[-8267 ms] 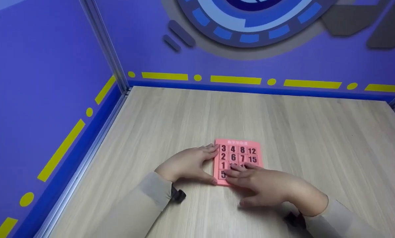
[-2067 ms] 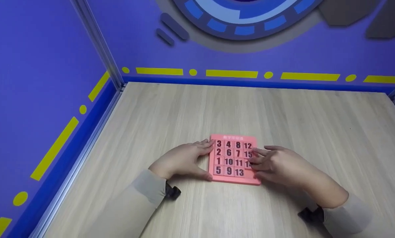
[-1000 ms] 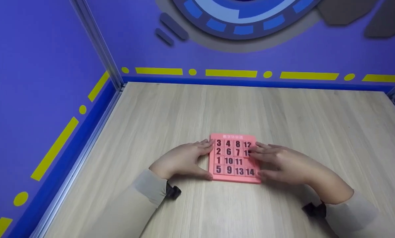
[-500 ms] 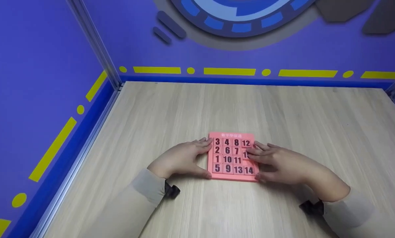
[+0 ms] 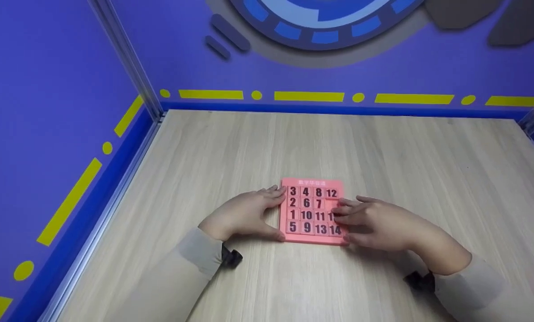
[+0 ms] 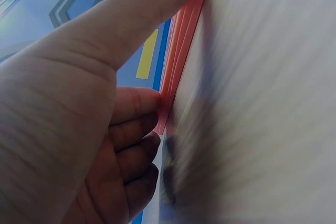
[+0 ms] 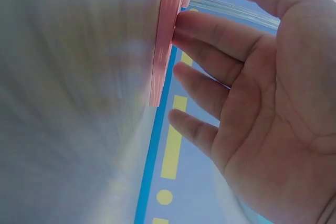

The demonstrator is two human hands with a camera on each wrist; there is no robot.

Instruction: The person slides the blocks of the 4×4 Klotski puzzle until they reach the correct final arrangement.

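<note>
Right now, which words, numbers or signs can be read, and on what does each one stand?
"3 4 8 12": top tile row of the pink puzzle
"2 6 7": second tile row
"1 10 11": third tile row; its last tile shows "1", the rest hidden by the right hand
"5 9 13 14": bottom tile row
White lettering above the tiles: too blurred to read
</note>
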